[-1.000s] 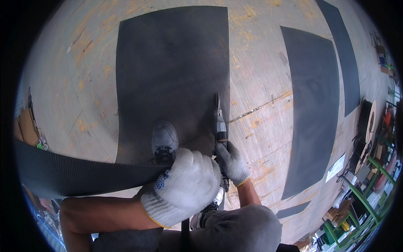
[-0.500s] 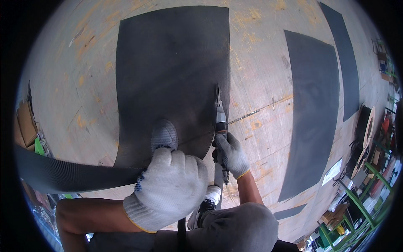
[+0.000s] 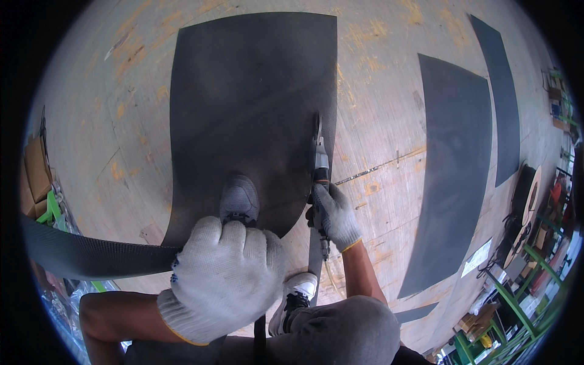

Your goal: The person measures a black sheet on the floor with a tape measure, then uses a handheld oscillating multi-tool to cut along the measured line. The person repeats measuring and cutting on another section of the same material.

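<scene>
A large black rubber-like sheet [image 3: 255,91] lies on the floor, its near end curled up toward me and off to the left. My left hand [image 3: 228,277], in a white knit glove, is closed at that raised end; its fingertips are hidden behind it. In my gloved right hand [image 3: 338,216] is a hose-fed power shear [image 3: 321,159], gripped round its body. The shear's jaws sit at the sheet near its right edge. Below the jaws a narrow strip [image 3: 314,255] runs back toward me. One grey shoe [image 3: 239,196] stands on the sheet.
Right of the sheet lie two long dark pieces [image 3: 455,164] [image 3: 499,91] and a small offcut [image 3: 417,312]. A paper sheet [image 3: 476,258], a spool [image 3: 528,191] and green metal frames [image 3: 514,301] line the right side. Cardboard [image 3: 38,170] stands at far left. My other shoe [image 3: 299,291] is on the wooden floor [image 3: 377,225].
The shear has moved slightly farther along the sheet, away from me. My left hand has shifted left and a little down, along with the curled end.
</scene>
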Demonstrator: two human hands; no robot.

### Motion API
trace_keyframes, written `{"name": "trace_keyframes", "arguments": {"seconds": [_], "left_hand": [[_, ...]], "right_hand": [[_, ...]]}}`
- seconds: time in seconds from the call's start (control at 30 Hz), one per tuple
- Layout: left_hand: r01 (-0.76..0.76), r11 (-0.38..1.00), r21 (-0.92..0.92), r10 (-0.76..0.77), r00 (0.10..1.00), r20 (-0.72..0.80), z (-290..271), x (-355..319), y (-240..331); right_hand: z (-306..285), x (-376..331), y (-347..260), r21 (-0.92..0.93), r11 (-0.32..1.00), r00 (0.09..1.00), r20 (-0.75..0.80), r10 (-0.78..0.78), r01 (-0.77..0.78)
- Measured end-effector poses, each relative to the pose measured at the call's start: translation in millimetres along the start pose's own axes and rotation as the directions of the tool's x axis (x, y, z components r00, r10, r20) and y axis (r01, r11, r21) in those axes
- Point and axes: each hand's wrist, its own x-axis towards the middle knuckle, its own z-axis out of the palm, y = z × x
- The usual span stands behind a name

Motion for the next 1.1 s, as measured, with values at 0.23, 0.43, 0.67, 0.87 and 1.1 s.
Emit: {"name": "trace_keyframes", "arguments": {"seconds": [0.23, 0.43, 0.67, 0.87, 1.1], "left_hand": [[0.011, 1.000, -0.002, -0.011, 0.999, 0.040, -14.0, -2.0, -8.0], [0.048, 0.999, 0.012, -0.049, 0.994, 0.097, -28.8, -5.8, -12.5], [0.102, 0.995, 0.011, -0.102, 0.995, -0.014, -33.8, -6.0, -17.6], [0.113, 0.993, 0.039, -0.113, 0.993, -0.024, -41.0, -7.4, -18.7], [0.111, 0.993, 0.051, -0.108, 0.993, -0.051, -47.8, -12.0, -25.5]], "right_hand": [[1.5, 10.6, -8.0, -0.035, 0.999, 1.000, -0.017, -0.006, 0.006], [3.4, 20.2, -16.2, 0.001, 1.000, 1.000, -0.013, -0.006, 0.006], [5.7, 32.2, -28.3, -0.033, 0.999, 1.000, -0.017, -0.008, 0.007], [8.7, 37.8, -40.8, -0.039, 0.999, 1.000, 0.002, -0.028, 0.028], [10.4, 48.0, -51.0, -0.031, 0.998, 0.999, 0.016, -0.045, 0.045]]}}
